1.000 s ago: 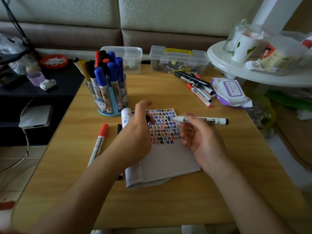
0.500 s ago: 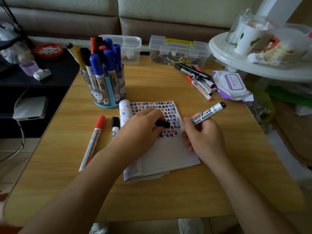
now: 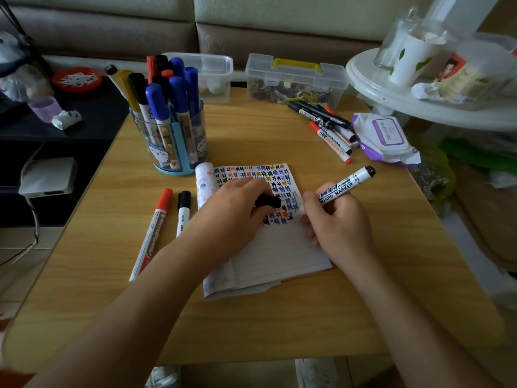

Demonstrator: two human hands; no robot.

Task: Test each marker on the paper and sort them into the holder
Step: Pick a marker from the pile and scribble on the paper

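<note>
My right hand (image 3: 337, 219) grips a white board marker (image 3: 345, 185) with its tip down on the paper (image 3: 277, 247), beside rows of coloured test marks. My left hand (image 3: 232, 208) rests on the paper and holds the marker's black cap (image 3: 268, 201). The clear holder (image 3: 170, 141) with a blue base stands at the back left, filled with several blue, black, red and yellow markers. A red-capped marker (image 3: 151, 233) and a black-capped marker (image 3: 183, 210) lie left of the paper. Several more markers (image 3: 330, 130) lie at the back right.
Two clear plastic boxes (image 3: 296, 79) stand along the table's far edge. A pack of wet wipes (image 3: 386, 138) lies at the right edge, under a white round shelf (image 3: 391, 91) with cups. A dark side table (image 3: 70, 113) is to the left.
My right hand turned the uncapped marker from level to tip-down and brought it onto the paper. My left hand came down with the cap and now rests on the sheet.
</note>
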